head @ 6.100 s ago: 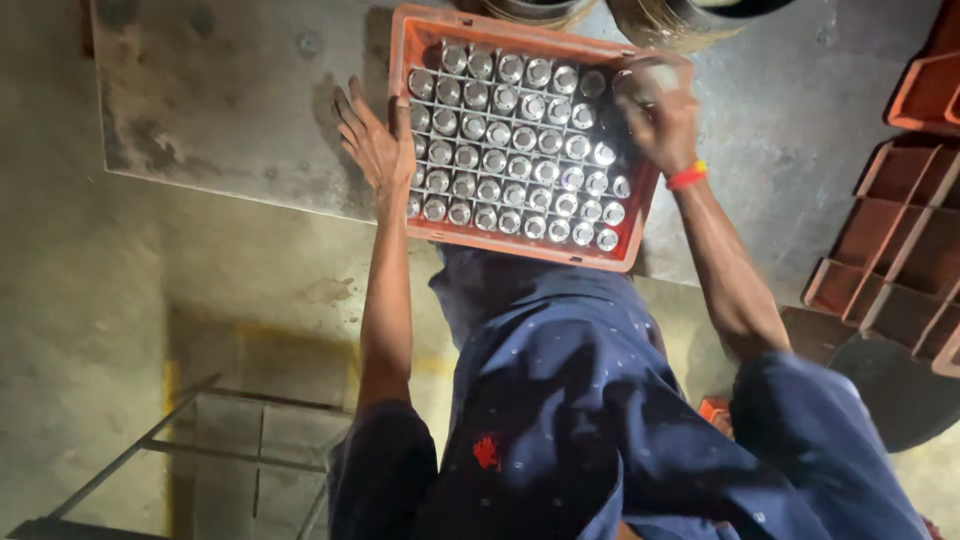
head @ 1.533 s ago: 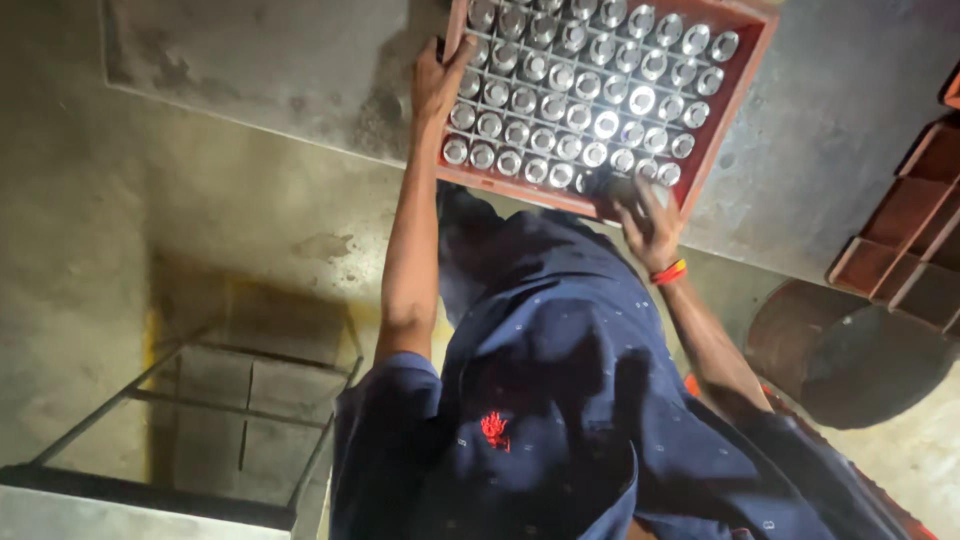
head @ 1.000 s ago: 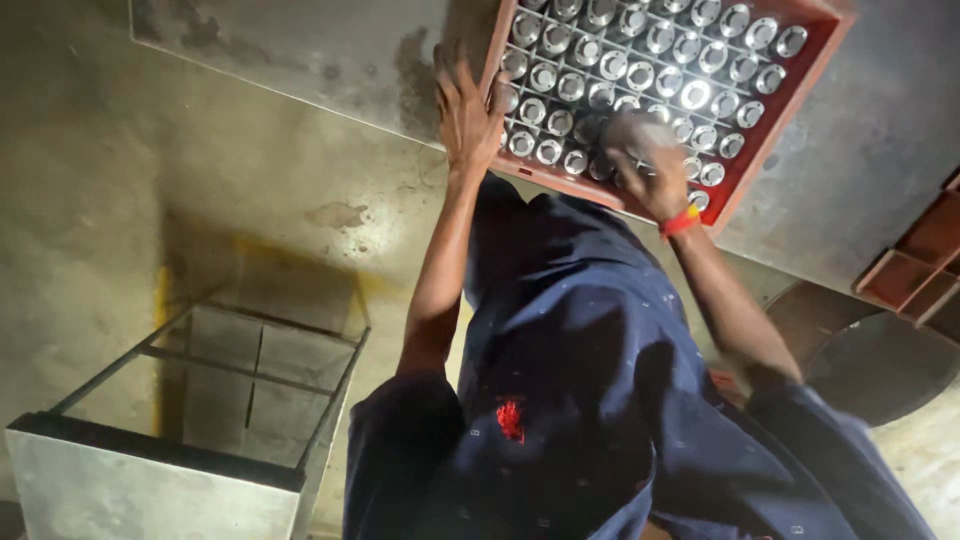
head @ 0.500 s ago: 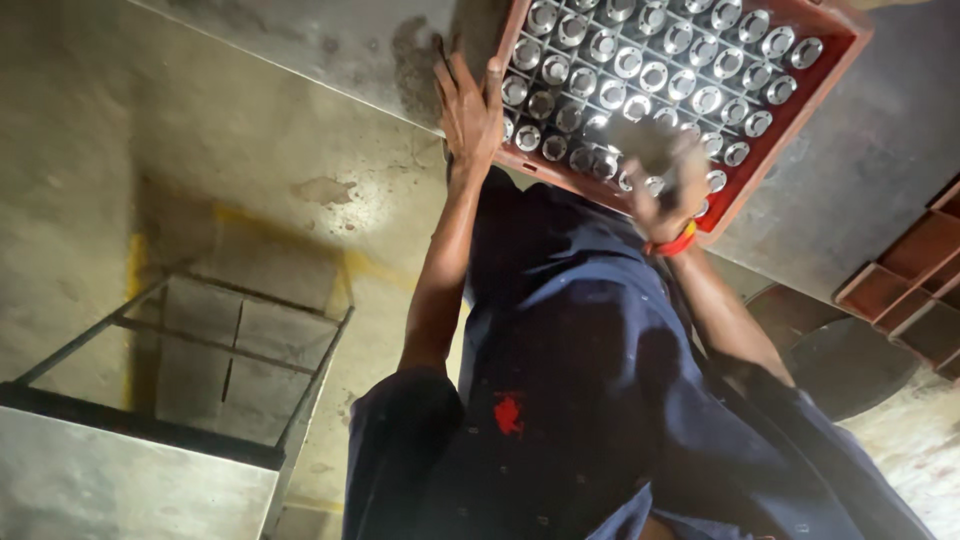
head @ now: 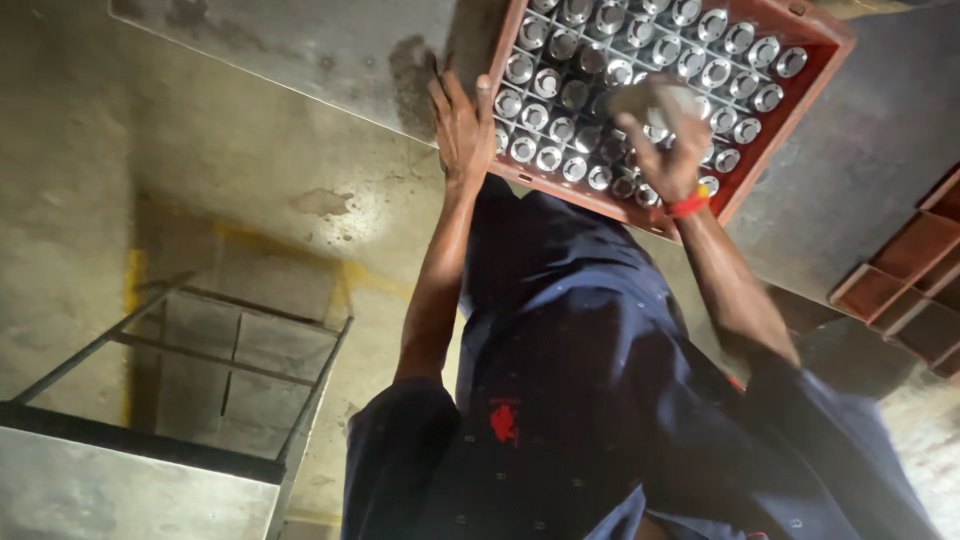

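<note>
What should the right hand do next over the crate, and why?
Probably lower the part it holds into a cell near the crate's front edge. The right hand hovers there, closed around something pale and blurred, while the left hand steadies the crate's side, and rows of metal cups fill the rest.

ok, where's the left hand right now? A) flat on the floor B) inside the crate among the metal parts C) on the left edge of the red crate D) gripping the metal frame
C: the left hand rests against the left edge of the red crate, while the right hand is over the round metal parts inside it.
</note>
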A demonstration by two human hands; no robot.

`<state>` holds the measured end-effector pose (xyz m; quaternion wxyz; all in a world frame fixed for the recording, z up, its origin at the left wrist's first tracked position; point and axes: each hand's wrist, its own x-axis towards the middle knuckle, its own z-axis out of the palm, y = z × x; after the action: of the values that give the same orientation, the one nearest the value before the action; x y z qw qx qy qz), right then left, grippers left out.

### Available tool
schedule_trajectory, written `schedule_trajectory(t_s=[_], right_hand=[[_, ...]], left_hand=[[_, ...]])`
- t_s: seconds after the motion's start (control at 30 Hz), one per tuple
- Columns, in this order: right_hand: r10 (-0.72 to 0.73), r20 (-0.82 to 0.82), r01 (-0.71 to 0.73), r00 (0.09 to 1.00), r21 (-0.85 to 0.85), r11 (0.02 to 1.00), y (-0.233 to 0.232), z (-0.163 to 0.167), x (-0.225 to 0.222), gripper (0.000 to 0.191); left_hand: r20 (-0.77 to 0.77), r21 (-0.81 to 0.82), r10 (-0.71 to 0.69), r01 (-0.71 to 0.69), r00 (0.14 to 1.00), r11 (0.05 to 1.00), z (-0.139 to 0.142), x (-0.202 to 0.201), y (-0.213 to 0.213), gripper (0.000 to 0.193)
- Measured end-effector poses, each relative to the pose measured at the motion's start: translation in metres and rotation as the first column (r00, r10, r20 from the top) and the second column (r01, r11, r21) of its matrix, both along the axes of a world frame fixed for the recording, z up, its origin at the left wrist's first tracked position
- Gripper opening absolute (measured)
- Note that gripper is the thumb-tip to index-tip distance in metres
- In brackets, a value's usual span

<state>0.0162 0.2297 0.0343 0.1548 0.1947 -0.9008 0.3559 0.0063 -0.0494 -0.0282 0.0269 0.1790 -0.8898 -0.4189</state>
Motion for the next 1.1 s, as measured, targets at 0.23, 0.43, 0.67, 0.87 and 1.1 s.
schedule_trajectory(t_s=[0.23, 0.43, 0.67, 0.87, 1.1], right_hand=[[-0.012, 0.094, 0.010, 0.996, 0.023, 1.000, 0.035, -0.010, 0.027, 0.048], [-0.025, -0.046, 0.014, 0.999, -0.226, 0.974, 0.021, -0.024, -0.021, 0.046], [-0.077, 0.073, 0.094, 0.994, -0.272, 0.958, 0.029, -0.007, -0.021, 0.050], [0.024, 0.058, -0.022, 0.998, -0.035, 0.999, 0.059, -0.019, -0.021, 0.048], [0.005, 0.050, 0.002, 0.999, -0.149, 0.989, 0.032, -0.014, -0.077, 0.050]], left_hand=[[0.054, -0.038, 0.008, -0.006, 0.999, 0.999, -0.004, -0.001, 0.001, 0.070], [0.022, -0.006, 0.026, -0.026, 0.999, 1.000, -0.007, -0.004, 0.000, 0.076], [0.030, -0.052, 0.088, -0.087, 0.996, 0.995, -0.002, -0.006, 0.000, 0.074], [-0.040, -0.134, 0.119, -0.124, 0.992, 0.983, 0.006, -0.005, 0.004, 0.060], [-0.087, -0.177, 0.181, -0.194, 0.980, 0.965, 0.012, -0.005, 0.004, 0.052]])
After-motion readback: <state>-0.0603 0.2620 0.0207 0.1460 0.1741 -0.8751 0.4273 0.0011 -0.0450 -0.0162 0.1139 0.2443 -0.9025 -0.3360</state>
